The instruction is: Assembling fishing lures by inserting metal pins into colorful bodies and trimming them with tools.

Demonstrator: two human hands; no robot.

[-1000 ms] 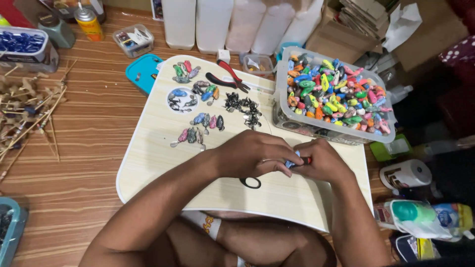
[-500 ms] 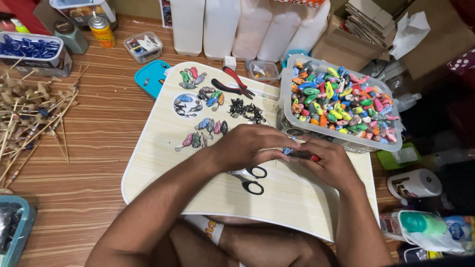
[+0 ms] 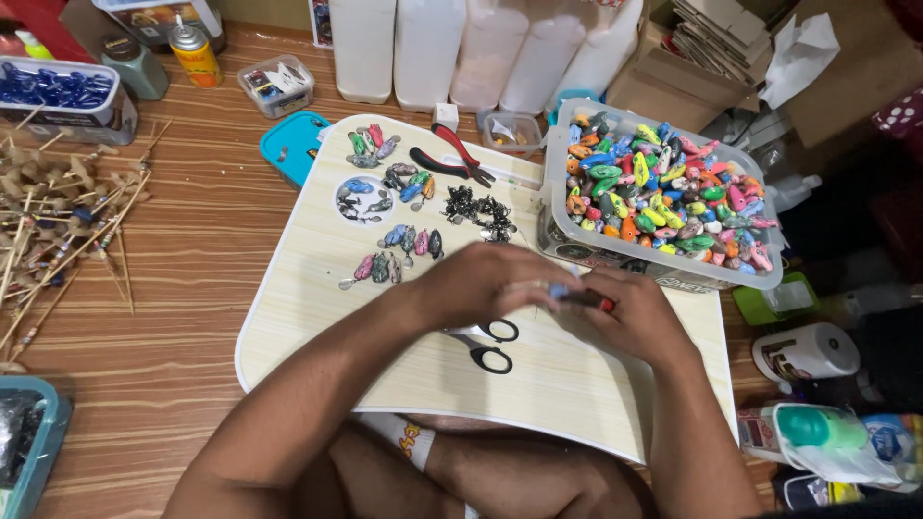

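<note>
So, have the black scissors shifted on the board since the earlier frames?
No. The scissors lie in the same spot on the lap board, below the pliers.

- Your left hand (image 3: 486,284) covers most of the small blue piece (image 3: 559,289) pinched between your fingers; you cannot tell its shape.
- The red-handled tool (image 3: 588,302) in your right hand (image 3: 630,317) shows only a sliver; its tip is hidden.
- The scissors (image 3: 486,346) show their black loops, but your left hand covers the blades.
- The teal tray (image 3: 24,452) is cut off at the left and bottom edges, its dark contents unclear.
- The metal bits (image 3: 478,213) on the lap table (image 3: 308,288) are too small to tell apart.
</note>
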